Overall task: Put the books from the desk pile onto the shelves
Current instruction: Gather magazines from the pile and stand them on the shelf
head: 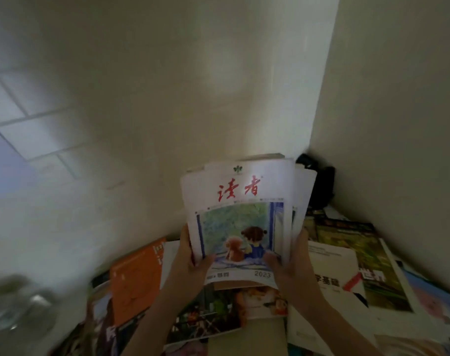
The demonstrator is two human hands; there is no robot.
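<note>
From my head camera, looking down into the corner where two pale walls meet, I have a small stack of magazines (238,217) lifted in front of me, held by its lower edge between both hands. My left hand (190,258) grips the lower left side, thumb curled over the front cover and the other fingers hidden behind the stack. My right hand (293,263) grips the lower right side the same way, thumb pressed on the cover near the printed 2023, the fingers wrapping the edge. The top magazine has a white cover with red characters and a painting of a child and a teddy bear at a window; how many issues lie behind it I cannot tell, only that a few page edges show at the top and right. Below my forearms the desk pile (257,312) spreads out, partly covered by my arms and cut off at the bottom edge: an orange book (135,281) on the left, a white book (329,276) and a green-covered magazine (360,255) on the right. A dark object (319,181) sits in the corner behind the stack, too dim to identify. At lower left something glassy (18,301) is badly smeared by motion blur. No shelves appear in this view.
</note>
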